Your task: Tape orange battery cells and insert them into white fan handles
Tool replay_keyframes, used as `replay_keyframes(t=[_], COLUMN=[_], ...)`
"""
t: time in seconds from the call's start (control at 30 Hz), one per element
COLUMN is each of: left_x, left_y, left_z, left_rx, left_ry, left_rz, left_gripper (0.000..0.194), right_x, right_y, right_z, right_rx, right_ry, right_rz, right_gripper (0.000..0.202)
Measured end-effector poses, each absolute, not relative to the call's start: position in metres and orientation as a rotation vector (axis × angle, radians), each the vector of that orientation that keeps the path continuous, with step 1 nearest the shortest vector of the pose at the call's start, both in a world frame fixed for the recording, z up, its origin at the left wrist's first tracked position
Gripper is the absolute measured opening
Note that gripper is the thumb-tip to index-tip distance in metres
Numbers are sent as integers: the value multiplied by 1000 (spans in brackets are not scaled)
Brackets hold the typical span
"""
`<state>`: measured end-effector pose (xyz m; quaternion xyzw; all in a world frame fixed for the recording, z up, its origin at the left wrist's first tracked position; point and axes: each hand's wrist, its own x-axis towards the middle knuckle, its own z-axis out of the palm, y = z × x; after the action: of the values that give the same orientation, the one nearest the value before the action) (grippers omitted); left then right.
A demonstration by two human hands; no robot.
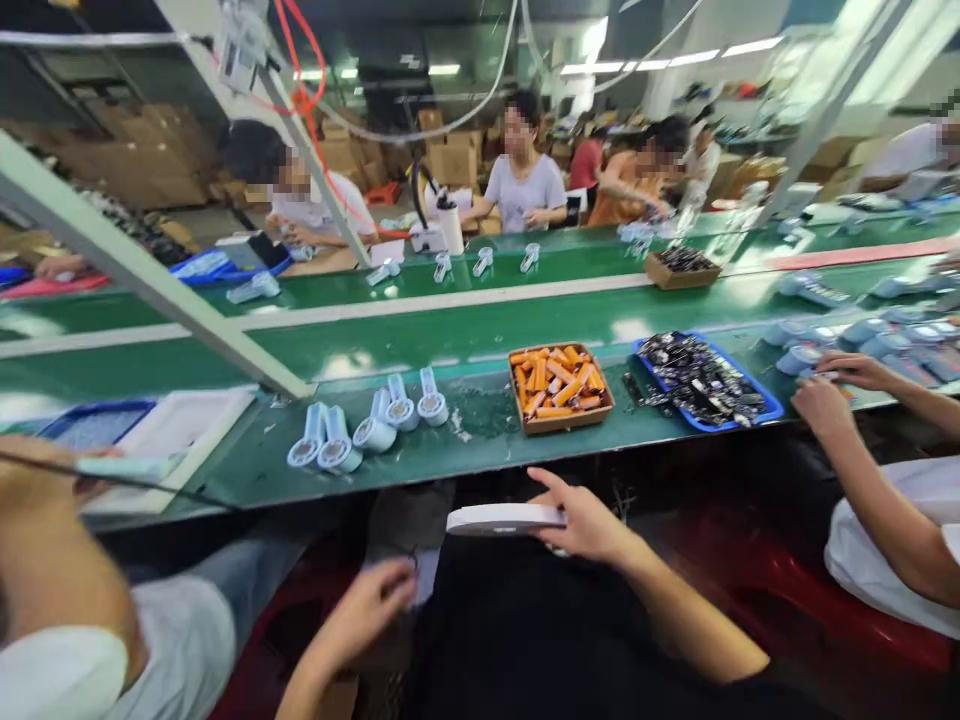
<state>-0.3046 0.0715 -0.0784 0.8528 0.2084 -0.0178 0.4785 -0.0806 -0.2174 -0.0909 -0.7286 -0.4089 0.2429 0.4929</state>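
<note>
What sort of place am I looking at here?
Probably a factory assembly line: people work along both sides of a long green worktop, matching light-blue housings stand in groups, and orange cylinders fill a box.

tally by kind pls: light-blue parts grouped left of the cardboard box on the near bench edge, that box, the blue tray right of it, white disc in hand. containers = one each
Light-blue parts: 5
Cardboard box: 1
Blue tray: 1
White disc in right hand: 1
Total: 8
</note>
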Motion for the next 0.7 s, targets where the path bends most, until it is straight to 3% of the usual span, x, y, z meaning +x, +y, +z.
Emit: replay_keyframes(t=[0.13, 0.23, 0.3, 0.4, 0.6, 0.7], left_x=[-278, -243, -233, -236, -245, -221], left_y=[69, 56, 56, 73, 119, 120], left_z=[-42, -31, -31, -33, -32, -35], left_rx=[2037, 2078, 2070, 2044, 1956, 1955], left_ry=[321, 278, 332, 434, 624, 453], left_rz=[53, -94, -59, 63, -19, -180], left_gripper=[103, 58, 42, 37, 35, 35], right_x=[-68, -63, -54, -31, 28, 70], right_y=[-189, -178, -179, -192, -209, -192], right_z=[-61, -56, -61, -71, -47, -20], right_rx=[-1788, -1754, -1790, -1778, -1716, -1893], right_ry=[-1312, -1292, -1282, -1392, -1781, -1761], right_rz=[712, 749, 669, 483, 613, 329], right_gripper=[81, 80, 65, 29, 38, 35])
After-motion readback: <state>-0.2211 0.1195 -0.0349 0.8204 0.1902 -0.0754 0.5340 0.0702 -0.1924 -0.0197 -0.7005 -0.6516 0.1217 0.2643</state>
